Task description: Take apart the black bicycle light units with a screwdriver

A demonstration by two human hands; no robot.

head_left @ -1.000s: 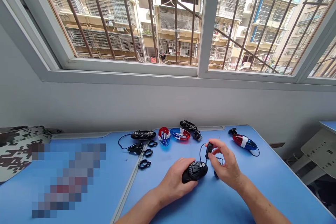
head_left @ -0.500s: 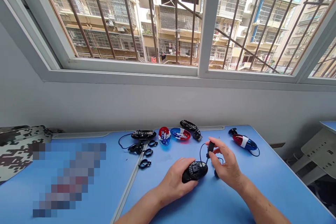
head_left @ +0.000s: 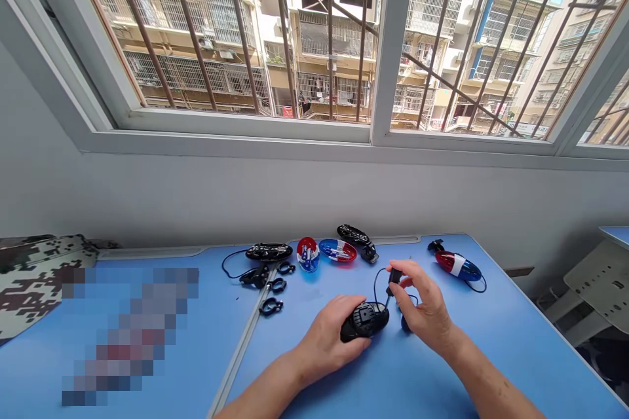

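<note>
At the middle of the bench (head_left: 496, 357), toward its front edge, the left hand (head_left: 327, 334) holds a black oval light housing (head_left: 364, 321) against the blue top, its grip closed over the shell. The right hand (head_left: 426, 304) has its grip closed on a small black-handled screwdriver (head_left: 394, 280), and the thin shaft slants down to meet the housing at its upper right side. A thin black cable (head_left: 376, 285) loops up from the housing beside the shaft and runs toward a small rounded black part (head_left: 405, 323) beneath the right hand.

Along the rear edge of the bench, from left to right, lie a black oval shell with a looped cable (head_left: 268, 251), a red, white and blue half-shell (head_left: 308, 254), a second such half-shell (head_left: 338, 250), and a black shell (head_left: 352, 234) beside a black mount (head_left: 369, 253). Near the rear right corner lies an assembled red and blue light (head_left: 457, 266). Three black clips (head_left: 278, 285) and a black bracket (head_left: 254, 277) lie left of the hands. At the left corner lies a camouflage cloth (head_left: 34, 281), beside a blurred patch (head_left: 130, 334).
</note>
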